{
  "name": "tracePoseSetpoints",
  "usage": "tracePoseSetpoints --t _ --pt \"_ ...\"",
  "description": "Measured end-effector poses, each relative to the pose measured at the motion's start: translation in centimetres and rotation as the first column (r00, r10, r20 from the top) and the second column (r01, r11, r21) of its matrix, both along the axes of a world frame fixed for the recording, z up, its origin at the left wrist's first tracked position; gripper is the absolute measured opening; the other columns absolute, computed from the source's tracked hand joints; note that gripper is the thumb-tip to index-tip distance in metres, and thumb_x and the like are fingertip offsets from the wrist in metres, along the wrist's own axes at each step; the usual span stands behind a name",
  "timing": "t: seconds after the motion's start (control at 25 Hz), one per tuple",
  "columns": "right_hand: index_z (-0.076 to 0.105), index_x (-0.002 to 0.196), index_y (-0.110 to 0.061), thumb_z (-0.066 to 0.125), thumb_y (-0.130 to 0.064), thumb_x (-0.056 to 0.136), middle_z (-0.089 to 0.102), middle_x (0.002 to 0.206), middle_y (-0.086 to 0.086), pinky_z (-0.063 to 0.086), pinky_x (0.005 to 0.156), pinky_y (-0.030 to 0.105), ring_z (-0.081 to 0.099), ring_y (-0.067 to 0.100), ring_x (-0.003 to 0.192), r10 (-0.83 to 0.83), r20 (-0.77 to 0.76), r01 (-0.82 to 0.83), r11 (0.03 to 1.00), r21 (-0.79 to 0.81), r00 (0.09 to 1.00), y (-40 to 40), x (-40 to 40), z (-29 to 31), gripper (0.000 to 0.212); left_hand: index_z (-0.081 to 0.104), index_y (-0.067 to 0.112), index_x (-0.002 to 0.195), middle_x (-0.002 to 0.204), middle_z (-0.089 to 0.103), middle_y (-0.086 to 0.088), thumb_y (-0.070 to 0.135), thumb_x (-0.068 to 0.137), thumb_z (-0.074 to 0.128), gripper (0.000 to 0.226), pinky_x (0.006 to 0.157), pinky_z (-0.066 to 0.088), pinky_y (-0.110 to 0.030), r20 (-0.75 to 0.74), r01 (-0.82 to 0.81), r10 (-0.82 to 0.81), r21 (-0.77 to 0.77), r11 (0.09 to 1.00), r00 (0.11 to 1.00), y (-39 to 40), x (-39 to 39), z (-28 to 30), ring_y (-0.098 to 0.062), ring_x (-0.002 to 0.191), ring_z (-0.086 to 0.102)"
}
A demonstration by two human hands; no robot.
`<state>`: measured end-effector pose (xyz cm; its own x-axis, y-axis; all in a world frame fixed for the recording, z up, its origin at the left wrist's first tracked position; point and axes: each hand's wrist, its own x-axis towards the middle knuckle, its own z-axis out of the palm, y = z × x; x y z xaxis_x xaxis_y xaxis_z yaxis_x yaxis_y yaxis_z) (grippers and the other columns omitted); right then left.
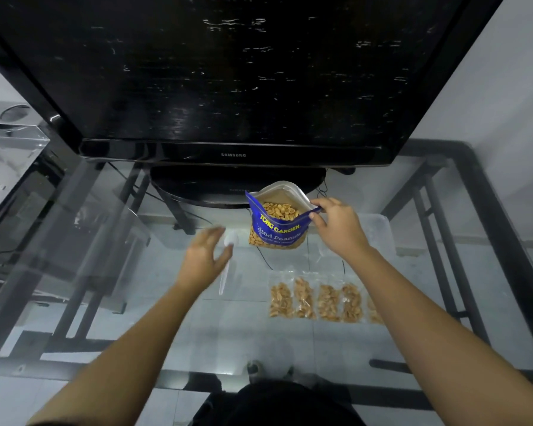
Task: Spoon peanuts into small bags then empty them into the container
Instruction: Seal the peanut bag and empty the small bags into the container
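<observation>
Five small clear plastic bags (320, 298) already sat filled with peanuts, lined up mid-counter on the glass counter (105, 241). Right hand (339, 227) pinched the rim of the open blue foil peanut pouch (276, 229) nearer the far edge. Left hand (202, 256), blurry, fingers spread over the white plastic spoon (228, 241). Looked like emptying was all still left.

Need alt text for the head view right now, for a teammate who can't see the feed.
The right hand pinches the rim of an open blue peanut bag standing on a glass table, while the blurred, open left hand reaches over a white plastic spoon. A row of small filled bags lies nearer the person, below a black TV.
</observation>
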<state>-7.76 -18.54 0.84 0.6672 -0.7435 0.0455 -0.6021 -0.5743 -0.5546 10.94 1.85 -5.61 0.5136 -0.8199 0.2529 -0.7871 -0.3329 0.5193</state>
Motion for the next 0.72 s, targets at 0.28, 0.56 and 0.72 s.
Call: tracePoseSetpoints --t 0.28,0.56,0.72 --pt "0.061 0.117 -0.014 0.067 -0.025 0.083 0.065 0.113 0.006 0.044 0.079 0.025 0.059 0.02 0.102 0.109 0.023 -0.111 0.988 0.111 0.994 -1.2 0.1 0.2 0.037 0.046 0.006 0.133 0.117 0.062 -0.014 0.013 0.084 0.065 0.054 0.097 0.046 -0.031 -0.072 0.412 -0.406 0.185 0.892 0.911 -9.5 4.4 7.9 -0.022 0.107 0.058" --pt "0.069 0.101 -0.011 0.064 -0.024 0.086 0.071 0.098 0.004 0.045 0.068 0.018 0.06 0.011 0.09 0.139 0.032 -0.142 0.98 0.14 0.99 -2.4 0.6 -0.5 0.021 0.059 0.003 0.119 0.11 0.063 -0.014 0.015 0.086 0.063 0.035 0.085 0.05 -0.03 -0.022 0.564 -0.591 0.328 0.758 0.806 -10.3 5.3 7.2 -0.022 0.101 0.059" --pt "0.067 0.098 -0.008 0.061 -0.023 0.088 0.071 0.097 0.005 0.044 0.064 0.011 0.059 0.008 0.087 0.1 0.043 -0.107 0.97 0.217 0.994 -2.8 0.2 -1.0 0.019 0.064 0.001 0.107 0.103 0.069 -0.016 0.014 0.085 0.063 0.026 0.078 0.054 -0.032 -0.06 0.567 -0.577 0.288 0.771 0.815 -9.7 7.0 6.7 -0.006 0.093 0.053"
